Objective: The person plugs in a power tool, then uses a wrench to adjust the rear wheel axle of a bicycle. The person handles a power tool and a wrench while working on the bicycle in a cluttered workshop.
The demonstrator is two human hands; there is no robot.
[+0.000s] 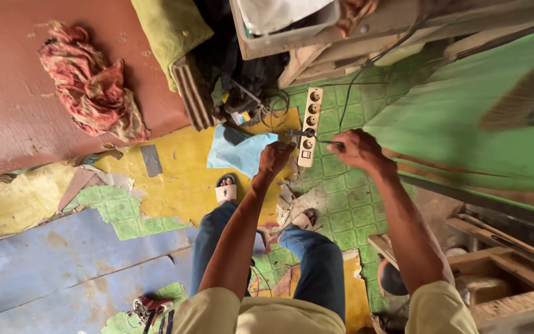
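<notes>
View from a head camera looking straight down at a person standing in jeans and white sandals on a patchwork floor [174,179] of yellow, green and blue sheet covering. Both bare arms reach forward. The left hand [274,158] has its fingers curled together around a small dark tool or plug [299,132], held just above a long cream power strip [310,124] that lies on the floor with a row of round sockets. The right hand [356,150] pinches a thin dark cable or probe [332,143] between closed fingers, its tip pointing toward the same dark piece. The step in hand looks like joining or fitting the two small parts over the strip; it seems to call for steady, fine alignment of the tips, though the parts are too small to identify. A pale blue cloth [242,151] lies just left of the strip. A red patterned rag [88,83] sits well apart on a reddish surface. At top, a grey plastic bin [282,38] holds white material; at lower right, an open wooden box [495,272] has contents that cannot be made out
</notes>
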